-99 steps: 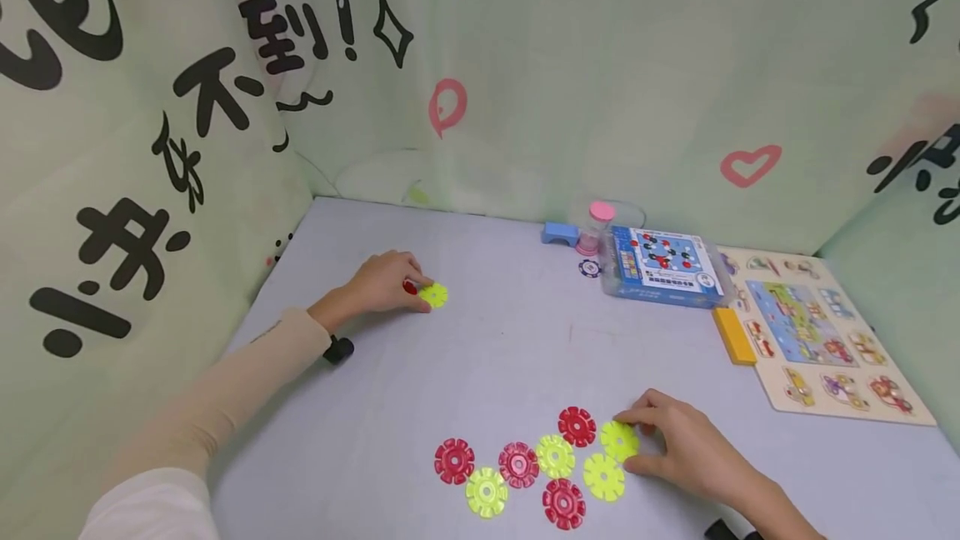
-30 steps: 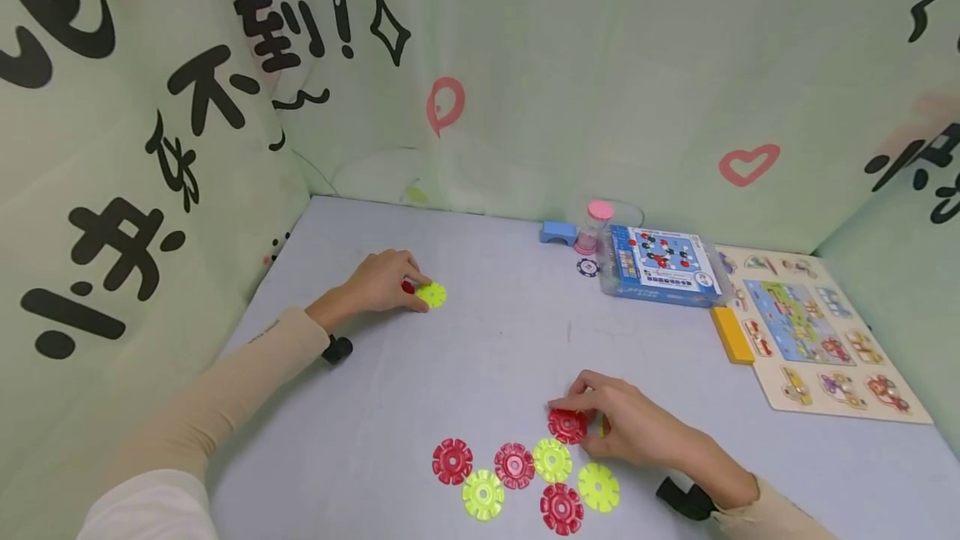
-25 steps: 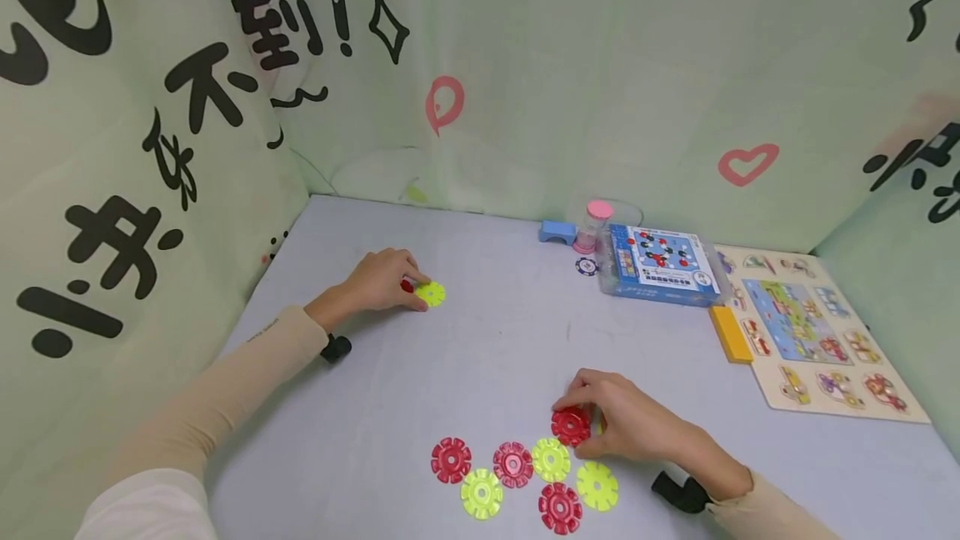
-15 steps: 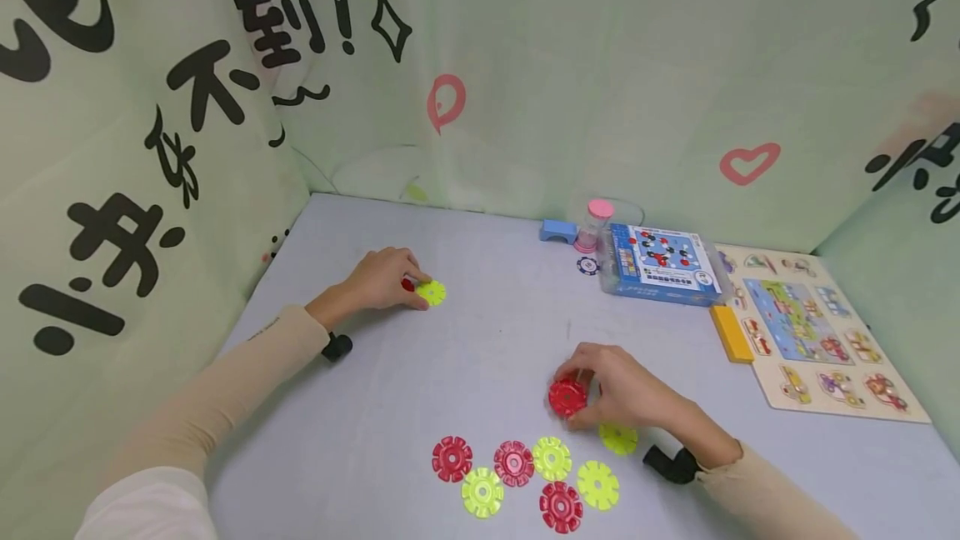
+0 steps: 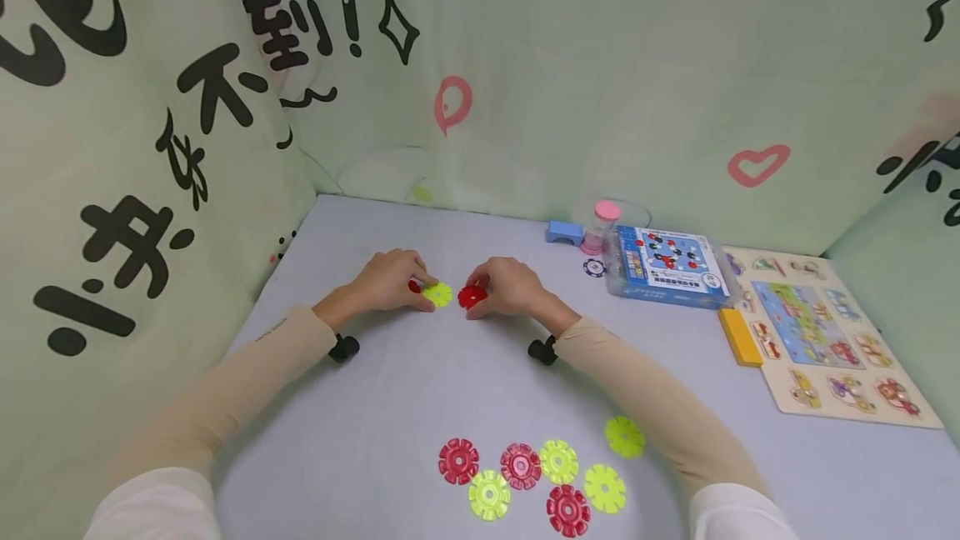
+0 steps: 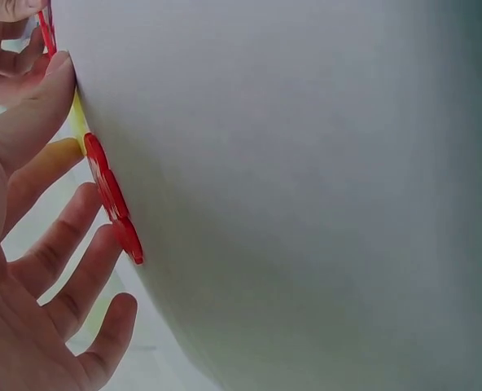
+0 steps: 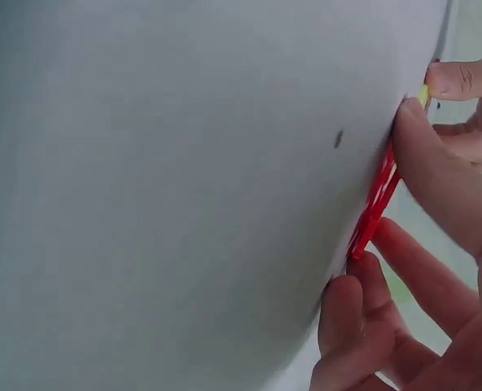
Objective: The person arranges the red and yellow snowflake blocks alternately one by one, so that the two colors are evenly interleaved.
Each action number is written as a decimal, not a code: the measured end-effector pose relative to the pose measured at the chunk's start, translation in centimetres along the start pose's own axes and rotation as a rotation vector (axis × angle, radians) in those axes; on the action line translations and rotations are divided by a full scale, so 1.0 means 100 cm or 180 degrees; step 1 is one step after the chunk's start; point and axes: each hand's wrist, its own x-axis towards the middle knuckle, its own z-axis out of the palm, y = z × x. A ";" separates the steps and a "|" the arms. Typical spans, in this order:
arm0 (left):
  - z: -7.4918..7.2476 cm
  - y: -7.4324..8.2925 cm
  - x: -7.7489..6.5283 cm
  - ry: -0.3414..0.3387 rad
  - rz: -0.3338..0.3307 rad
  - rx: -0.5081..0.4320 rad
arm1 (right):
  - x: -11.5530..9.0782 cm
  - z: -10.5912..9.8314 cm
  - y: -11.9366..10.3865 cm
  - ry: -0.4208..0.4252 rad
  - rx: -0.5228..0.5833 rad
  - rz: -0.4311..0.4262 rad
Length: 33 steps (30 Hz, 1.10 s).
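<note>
My left hand pinches a yellow notched disc between thumb and fingers at the far left of the table. A red notched disc shows behind its fingers; in the left wrist view red discs lie in line with the yellow one, seen edge-on. Close by on the right, my right hand grips another red disc, also edge-on in the right wrist view. In the head view a small gap separates this red disc from the yellow one.
Several loose red discs and yellow discs lie at the front; one yellow disc is beside the right sleeve. At the back right are a blue arch block, a sand timer, a blue box, a yellow block and a puzzle board.
My right hand has taken a red disc from the front group and carried it away and to the left, beside the left hand. The left hand has kept its place and its grip.
</note>
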 end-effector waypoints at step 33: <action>0.011 0.039 0.032 -0.0123 0.0281 0.0028 | -0.264 0.001 0.075 -0.0045 0.0034 0.0401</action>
